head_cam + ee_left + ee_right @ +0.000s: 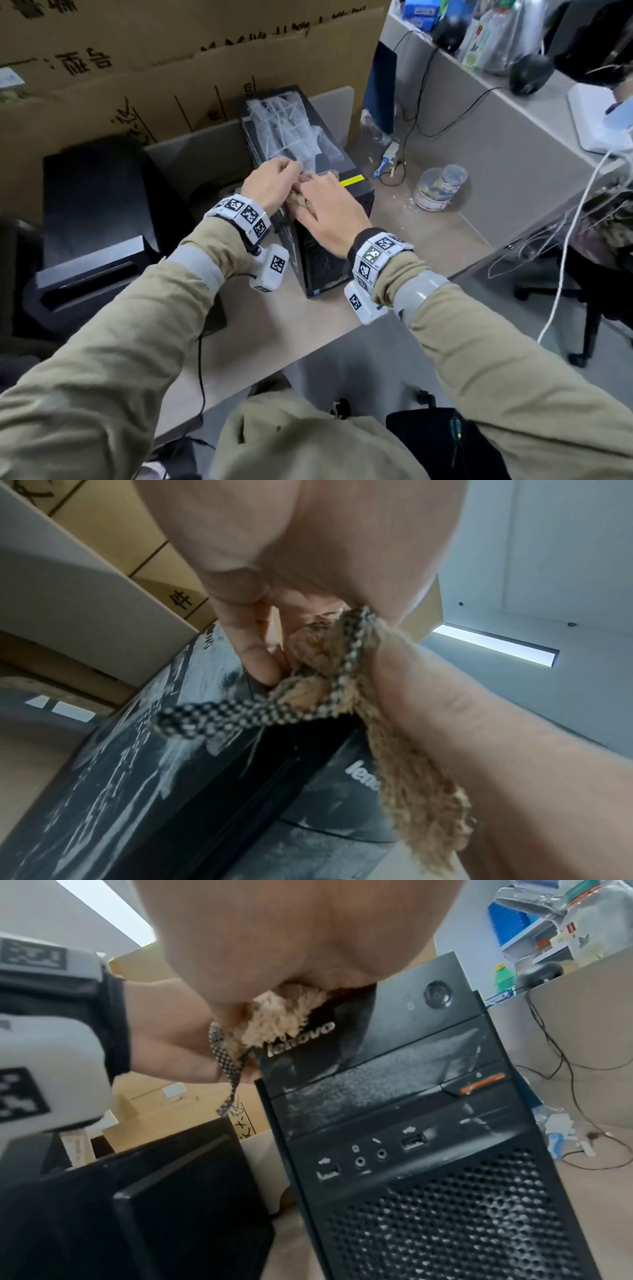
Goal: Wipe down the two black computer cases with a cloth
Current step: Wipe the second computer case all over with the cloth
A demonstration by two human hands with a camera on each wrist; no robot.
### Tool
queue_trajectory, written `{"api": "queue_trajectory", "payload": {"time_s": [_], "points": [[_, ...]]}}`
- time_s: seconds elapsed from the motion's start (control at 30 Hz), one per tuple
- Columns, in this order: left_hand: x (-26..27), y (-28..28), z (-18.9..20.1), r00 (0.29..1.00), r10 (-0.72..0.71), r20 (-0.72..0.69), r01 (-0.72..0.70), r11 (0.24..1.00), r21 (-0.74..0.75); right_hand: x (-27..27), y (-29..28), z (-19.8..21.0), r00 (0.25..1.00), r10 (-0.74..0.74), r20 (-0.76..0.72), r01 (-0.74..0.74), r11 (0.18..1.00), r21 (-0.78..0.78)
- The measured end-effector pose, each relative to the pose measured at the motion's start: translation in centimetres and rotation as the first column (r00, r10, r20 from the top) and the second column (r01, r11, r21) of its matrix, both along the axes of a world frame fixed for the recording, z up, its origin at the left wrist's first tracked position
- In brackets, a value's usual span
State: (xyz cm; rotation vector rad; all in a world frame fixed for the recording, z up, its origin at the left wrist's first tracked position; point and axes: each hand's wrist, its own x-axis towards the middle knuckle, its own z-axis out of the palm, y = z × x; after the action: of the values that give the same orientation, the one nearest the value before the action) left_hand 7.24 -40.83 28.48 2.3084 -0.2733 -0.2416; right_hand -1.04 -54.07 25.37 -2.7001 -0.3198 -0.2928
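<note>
Behind your desk (428,240) stand big cardboard boxes (171,51) with black handwritten characters. To your right a clear plastic jar (436,188) lies tipped on the desktop, near a black cable (442,126) running over a grey partition (507,164). Beyond the partition you have two dark round objects (531,73), plastic bags (493,37) and a green bottle (505,978).

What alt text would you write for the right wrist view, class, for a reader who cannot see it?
A right hand presses a fluffy tan cloth on the top front edge of a dusty black Lenovo case, beside the left hand. A second black case stands to its left, and cables trail over the desk to its right.
</note>
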Motion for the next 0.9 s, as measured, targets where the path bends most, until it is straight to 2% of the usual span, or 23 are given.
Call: {"api": "queue_trajectory", "payload": {"time_s": [0.1, 0.2, 0.3, 0.37, 0.43, 0.53, 0.63, 0.67, 0.73, 0.8, 0.9], "points": [[0.1, -0.2, -0.3, 0.998, -0.064, 0.007, 0.063, 0.997, 0.046, 0.6, -0.9, -1.0, 0.999, -0.006, 0.046, 0.007, 0.999, -0.031], [-0.1, -0.7, -0.1, 0.999, -0.046, -0.009, 0.047, 0.997, 0.056, 0.4, -3.2, -0.6, 0.989, -0.137, 0.061, 0.137, 0.991, 0.003], [0.2, -0.4, -0.6, 0.998, 0.001, -0.063, -0.004, 0.999, -0.037, 0.0, -5.2, -0.4, 0.953, -0.304, 0.010, 0.302, 0.949, 0.087], [0.2, -0.3, -0.9, 0.996, 0.016, -0.088, -0.023, 0.996, -0.086, 0.0, -4.9, -0.5, 0.939, -0.344, -0.014, 0.344, 0.935, 0.087], [-0.1, -0.3, -0.9, 0.996, 0.016, -0.084, -0.026, 0.992, -0.121, 0.0, -3.6, -0.6, 0.955, -0.298, 0.001, 0.298, 0.954, 0.026], [-0.1, 0.1, -0.8, 0.998, 0.028, -0.062, -0.037, 0.988, -0.151, -0.6, -1.1, -0.5, 0.988, -0.142, 0.063, 0.147, 0.986, -0.073], [0.1, 0.7, -0.8, 0.994, 0.027, -0.109, -0.055, 0.964, -0.259, -0.5, 0.3, -0.9, 0.999, 0.012, 0.045, -0.005, 0.989, -0.149], [0.2, 0.8, -0.8, 0.989, 0.045, -0.140, -0.088, 0.943, -0.321, -0.5, 0.7, -0.9, 0.994, 0.091, 0.058, -0.082, 0.986, -0.145], [-0.1, 0.6, -0.7, 0.976, 0.069, -0.208, -0.155, 0.888, -0.433, -0.7, 0.9, -1.0, 0.968, 0.200, 0.149, -0.196, 0.980, -0.038], [-0.2, 0.2, -0.7, 0.982, 0.044, -0.184, -0.120, 0.898, -0.423, -1.8, 0.1, -0.7, 0.967, 0.138, 0.212, -0.164, 0.980, 0.110], [-0.3, -0.1, -0.8, 0.992, -0.012, -0.128, -0.031, 0.943, -0.331, -3.3, -2.8, -0.8, 0.971, -0.187, 0.149, 0.141, 0.952, 0.271]]}}
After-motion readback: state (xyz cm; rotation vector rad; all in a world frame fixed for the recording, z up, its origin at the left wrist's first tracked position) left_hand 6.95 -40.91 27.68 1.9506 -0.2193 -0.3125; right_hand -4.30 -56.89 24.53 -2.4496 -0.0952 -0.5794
